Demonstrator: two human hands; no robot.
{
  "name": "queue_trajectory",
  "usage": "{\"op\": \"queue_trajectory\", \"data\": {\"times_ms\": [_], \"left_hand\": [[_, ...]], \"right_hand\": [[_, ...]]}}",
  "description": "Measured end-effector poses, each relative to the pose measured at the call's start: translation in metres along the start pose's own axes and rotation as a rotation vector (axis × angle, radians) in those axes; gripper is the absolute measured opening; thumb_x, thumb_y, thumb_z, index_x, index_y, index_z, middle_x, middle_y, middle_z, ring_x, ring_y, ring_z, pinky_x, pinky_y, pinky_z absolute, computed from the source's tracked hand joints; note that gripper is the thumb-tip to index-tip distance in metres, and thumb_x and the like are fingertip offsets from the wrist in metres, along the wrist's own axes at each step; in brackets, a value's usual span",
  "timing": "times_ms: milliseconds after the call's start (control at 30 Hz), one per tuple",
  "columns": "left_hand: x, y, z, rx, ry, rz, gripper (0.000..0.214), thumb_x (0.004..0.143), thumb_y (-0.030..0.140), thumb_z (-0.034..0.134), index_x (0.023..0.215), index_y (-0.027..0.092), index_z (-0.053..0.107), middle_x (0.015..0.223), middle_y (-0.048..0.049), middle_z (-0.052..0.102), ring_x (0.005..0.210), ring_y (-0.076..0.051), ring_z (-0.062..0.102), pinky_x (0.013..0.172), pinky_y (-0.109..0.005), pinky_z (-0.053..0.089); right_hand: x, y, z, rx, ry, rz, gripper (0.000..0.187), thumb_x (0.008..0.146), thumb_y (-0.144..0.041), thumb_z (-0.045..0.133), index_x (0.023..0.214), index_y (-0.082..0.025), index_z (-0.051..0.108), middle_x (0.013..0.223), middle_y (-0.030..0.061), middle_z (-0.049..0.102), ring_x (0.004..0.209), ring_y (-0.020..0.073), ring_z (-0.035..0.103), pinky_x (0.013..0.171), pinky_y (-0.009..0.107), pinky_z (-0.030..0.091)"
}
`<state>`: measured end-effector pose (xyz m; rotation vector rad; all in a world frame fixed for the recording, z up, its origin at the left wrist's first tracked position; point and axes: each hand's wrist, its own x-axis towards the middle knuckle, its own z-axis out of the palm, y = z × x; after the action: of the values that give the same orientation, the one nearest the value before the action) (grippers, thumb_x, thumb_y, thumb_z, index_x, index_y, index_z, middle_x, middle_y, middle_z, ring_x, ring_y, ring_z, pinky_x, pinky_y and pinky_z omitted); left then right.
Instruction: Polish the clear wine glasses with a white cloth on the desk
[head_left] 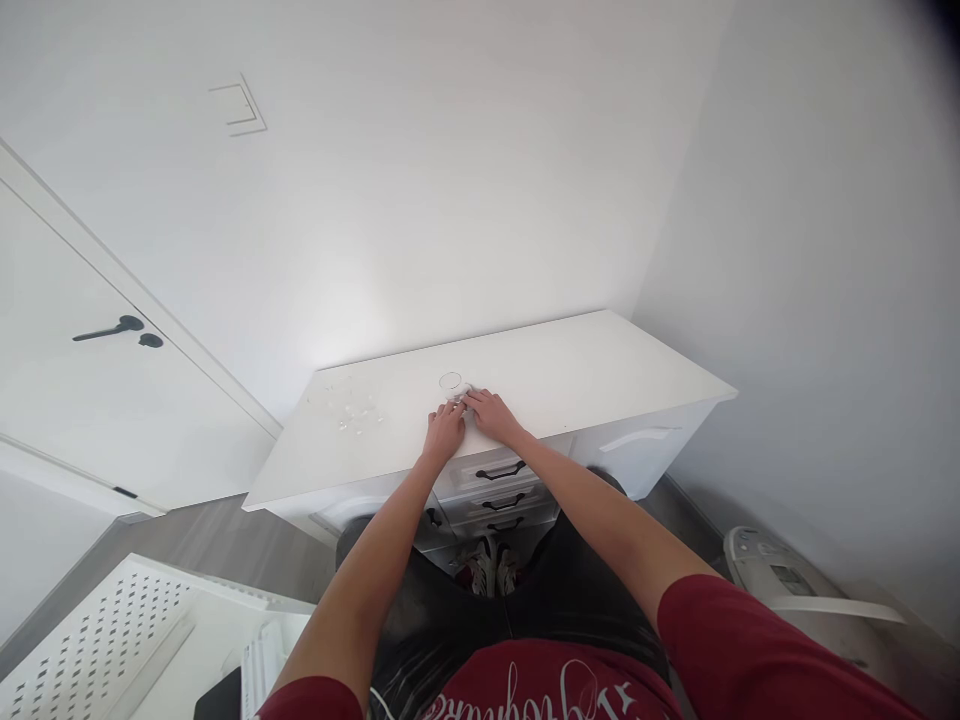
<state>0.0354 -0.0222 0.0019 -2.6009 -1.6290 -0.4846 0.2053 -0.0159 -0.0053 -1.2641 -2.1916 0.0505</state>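
Observation:
My left hand (446, 428) and my right hand (491, 412) meet over the white cabinet top (585, 370), near its front edge. Their fingers are bent and pinched close together around something small and pale, mostly hidden by the fingertips. Just beyond them is a clear round object with a thin dark rim (450, 381), perhaps a lid or shallow container; its kind is hard to make out. Off to the left, several small clear and white pieces (358, 410) lie scattered on the cabinet top.
Below the top are drawers with black handles (502, 502). A door with a black handle (112, 328) is at the left. A white perforated panel (97, 630) stands at the lower left, and a pale appliance with a small display (787, 578) at the lower right.

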Motion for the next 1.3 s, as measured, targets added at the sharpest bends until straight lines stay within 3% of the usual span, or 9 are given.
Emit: {"op": "queue_trajectory", "data": {"times_ms": [733, 833, 1067, 1300], "left_hand": [[0.000, -0.002, 0.004, -0.029, 0.000, -0.028, 0.052, 0.092, 0.015, 0.041, 0.144, 0.023, 0.045, 0.152, -0.0118, 0.043, 0.130, -0.030, 0.044, 0.102, -0.046, 0.038], [-0.001, -0.002, 0.002, -0.055, 0.014, -0.010, 0.050, 0.092, 0.014, 0.042, 0.141, 0.023, 0.047, 0.150, -0.0118, 0.044, 0.137, -0.029, 0.038, 0.104, -0.045, 0.038], [-0.003, 0.003, -0.007, -0.069, 0.039, -0.014, 0.049, 0.091, 0.013, 0.043, 0.139, 0.023, 0.048, 0.141, -0.0133, 0.049, 0.130, -0.027, 0.045, 0.100, -0.042, 0.042], [-0.003, 0.004, -0.006, -0.076, 0.079, -0.004, 0.046, 0.096, 0.017, 0.039, 0.142, 0.023, 0.043, 0.142, -0.0147, 0.047, 0.128, -0.029, 0.049, 0.097, -0.041, 0.046]], "right_hand": [[-0.001, 0.003, -0.005, 0.084, -0.037, -0.080, 0.059, 0.091, -0.005, 0.036, 0.144, -0.027, 0.051, 0.143, 0.0034, 0.055, 0.126, 0.0223, 0.045, 0.099, 0.039, 0.042], [-0.001, 0.002, -0.006, 0.087, -0.034, -0.083, 0.062, 0.090, -0.004, 0.036, 0.146, -0.029, 0.049, 0.144, 0.0023, 0.055, 0.124, 0.0221, 0.045, 0.098, 0.039, 0.042], [-0.002, 0.001, -0.008, 0.142, -0.004, -0.101, 0.061, 0.091, -0.005, 0.033, 0.146, -0.028, 0.049, 0.143, 0.0022, 0.055, 0.124, 0.0213, 0.046, 0.102, 0.039, 0.042], [0.000, -0.001, -0.006, 0.254, 0.101, 0.063, 0.059, 0.096, -0.014, 0.029, 0.155, -0.023, 0.030, 0.151, 0.0063, 0.045, 0.136, 0.0204, 0.043, 0.110, 0.042, 0.040]]}}
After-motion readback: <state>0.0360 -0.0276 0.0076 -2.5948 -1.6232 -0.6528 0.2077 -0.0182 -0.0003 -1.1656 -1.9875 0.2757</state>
